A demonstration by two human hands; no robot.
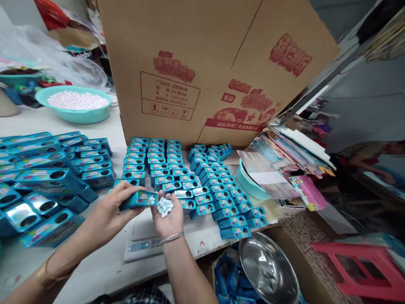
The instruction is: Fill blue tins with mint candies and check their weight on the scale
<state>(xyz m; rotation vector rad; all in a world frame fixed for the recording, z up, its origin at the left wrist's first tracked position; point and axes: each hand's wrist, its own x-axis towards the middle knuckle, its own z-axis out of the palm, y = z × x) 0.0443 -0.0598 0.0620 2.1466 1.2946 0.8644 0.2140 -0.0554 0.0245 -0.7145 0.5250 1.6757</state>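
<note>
My left hand (109, 213) grips a small blue tin (139, 199), held sideways with its round hole toward my right palm. My right hand (167, 213) is cupped palm up and holds a heap of small white candies (165, 206) right against the tin's end. Both hands hover over a white digital scale (144, 245) at the table's near edge. Rows of the same blue tins (202, 181) lie on the white table (101, 266) just beyond my hands, and larger blue tins (41, 198) are piled at the left.
A big cardboard carton (209, 67) stands at the back. A teal bowl of white candies (76, 103) sits far left. Printed cards (284, 164) cover a teal basin at right. A steel bowl (268, 266) lies in a box below the table; a red stool (363, 266) stands right.
</note>
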